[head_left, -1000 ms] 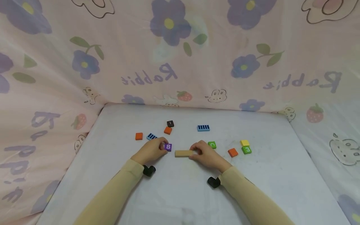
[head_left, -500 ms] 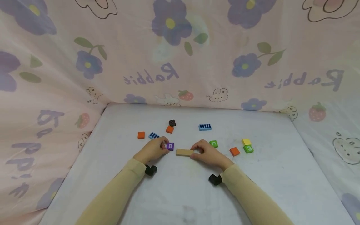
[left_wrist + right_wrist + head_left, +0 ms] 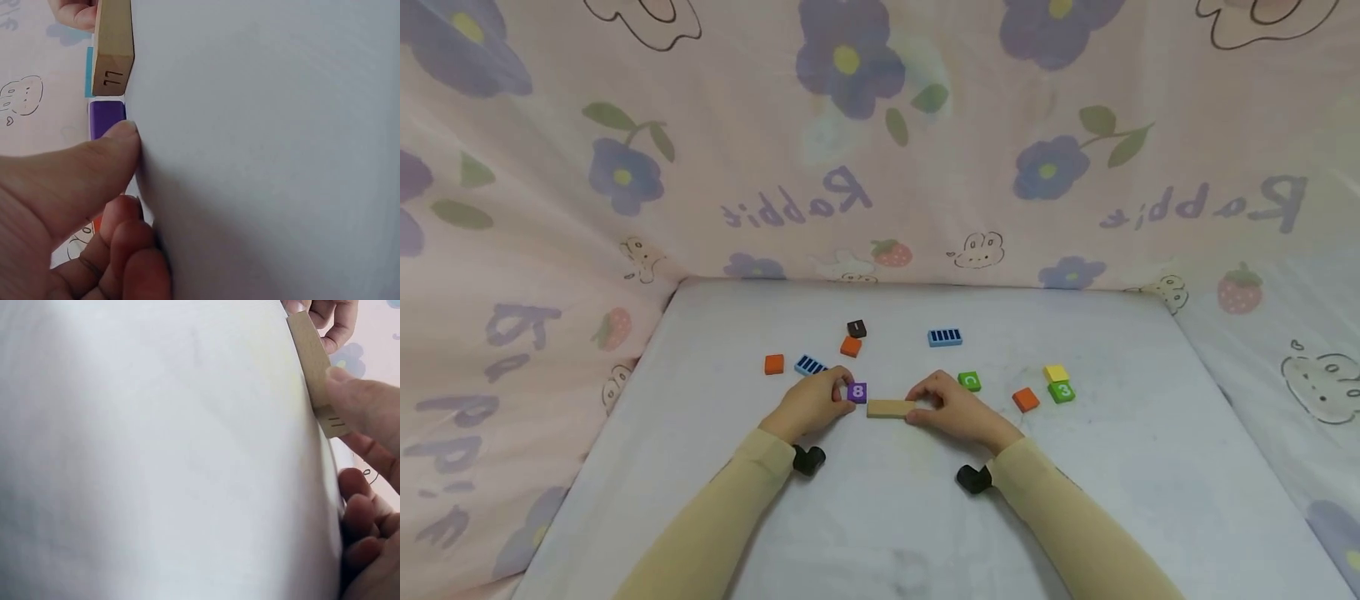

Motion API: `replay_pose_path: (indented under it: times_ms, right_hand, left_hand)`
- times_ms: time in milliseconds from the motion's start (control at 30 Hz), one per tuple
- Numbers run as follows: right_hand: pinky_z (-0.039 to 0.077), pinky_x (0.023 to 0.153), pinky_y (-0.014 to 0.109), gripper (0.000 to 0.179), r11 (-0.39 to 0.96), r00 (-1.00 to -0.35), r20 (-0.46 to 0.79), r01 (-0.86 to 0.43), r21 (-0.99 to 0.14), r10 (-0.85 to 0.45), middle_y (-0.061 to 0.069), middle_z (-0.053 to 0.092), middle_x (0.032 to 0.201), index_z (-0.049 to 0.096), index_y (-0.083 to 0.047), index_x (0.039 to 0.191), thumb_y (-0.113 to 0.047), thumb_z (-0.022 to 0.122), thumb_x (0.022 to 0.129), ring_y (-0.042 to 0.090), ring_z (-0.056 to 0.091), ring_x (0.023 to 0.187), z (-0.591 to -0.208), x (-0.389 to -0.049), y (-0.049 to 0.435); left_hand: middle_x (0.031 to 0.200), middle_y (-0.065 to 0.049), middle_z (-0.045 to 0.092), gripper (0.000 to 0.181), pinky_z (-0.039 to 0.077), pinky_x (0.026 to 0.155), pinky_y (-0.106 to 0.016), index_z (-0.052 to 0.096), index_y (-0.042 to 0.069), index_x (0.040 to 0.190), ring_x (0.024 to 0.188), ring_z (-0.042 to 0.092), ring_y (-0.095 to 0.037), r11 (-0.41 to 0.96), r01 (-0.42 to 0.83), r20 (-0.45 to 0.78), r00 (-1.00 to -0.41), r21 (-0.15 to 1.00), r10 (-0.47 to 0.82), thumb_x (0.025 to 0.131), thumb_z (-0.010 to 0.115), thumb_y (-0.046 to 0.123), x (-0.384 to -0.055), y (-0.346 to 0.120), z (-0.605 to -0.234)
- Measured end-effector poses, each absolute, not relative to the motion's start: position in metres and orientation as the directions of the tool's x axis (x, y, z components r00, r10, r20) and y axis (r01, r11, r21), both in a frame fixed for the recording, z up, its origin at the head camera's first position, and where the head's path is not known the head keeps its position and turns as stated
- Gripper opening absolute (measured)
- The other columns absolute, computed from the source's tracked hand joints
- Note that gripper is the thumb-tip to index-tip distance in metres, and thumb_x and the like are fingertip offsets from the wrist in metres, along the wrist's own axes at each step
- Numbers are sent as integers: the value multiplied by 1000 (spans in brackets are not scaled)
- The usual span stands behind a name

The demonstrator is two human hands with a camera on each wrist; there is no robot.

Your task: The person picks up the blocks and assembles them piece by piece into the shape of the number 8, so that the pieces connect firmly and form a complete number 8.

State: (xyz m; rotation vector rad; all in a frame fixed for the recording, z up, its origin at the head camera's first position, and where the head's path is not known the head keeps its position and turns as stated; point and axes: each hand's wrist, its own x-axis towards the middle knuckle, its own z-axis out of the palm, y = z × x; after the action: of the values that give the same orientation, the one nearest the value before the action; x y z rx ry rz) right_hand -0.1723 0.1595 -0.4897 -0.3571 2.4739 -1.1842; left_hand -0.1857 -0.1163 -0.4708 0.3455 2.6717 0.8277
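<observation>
In the head view my left hand pinches a purple tile with a white 8 between thumb and fingers. My right hand holds the right end of a plain wooden block lying lengthwise just right of the tile. Only a narrow gap parts the two. The left wrist view shows the thumb on the purple tile, and the block's end marked 77 close to it. From the right wrist the thumb presses the wooden block; the far fingers there are partly hidden.
Behind the left hand lie an orange tile, a blue striped block, another orange tile and a dark tile. Further right are a blue striped block, green tiles, an orange tile and a yellow tile.
My left hand has slid the purple tile slightly to the right, narrowing its gap to the wooden block. The right hand keeps its hold on the block, which stays about where it was.
</observation>
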Motion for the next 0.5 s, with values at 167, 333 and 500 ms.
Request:
replay_pose_path:
  times_ms: [167,333,500]
  right_hand:
    - [38,78,37,28,617,-898,-230,-57,-785,-375,-3,50,108,67,-34,107,-43,76,82,20,42,96,-488,-173,159]
    - [38,79,37,26,612,-897,-236,-48,-789,-374,-3,50,108,67,-36,106,-43,76,82,20,43,96,-490,-175,158]
    - [38,81,37,25,609,-894,-251,-30,-793,-370,-4,50,110,67,-37,106,-41,76,82,20,43,97,-491,-174,157]
  left_hand:
    - [77,0,54,33,38,56,-29,60,21,117,64,50,-15,808,152,-219,-919,569,327,87,74,28,-187,-116,-471]
    - [77,-1,54,34,39,55,-30,59,21,118,64,50,-16,812,145,-233,-916,566,326,87,73,29,-188,-115,-471]
    - [77,-1,55,34,39,56,-30,59,22,118,66,50,-17,802,121,-251,-913,586,321,87,74,28,-188,-115,-472]
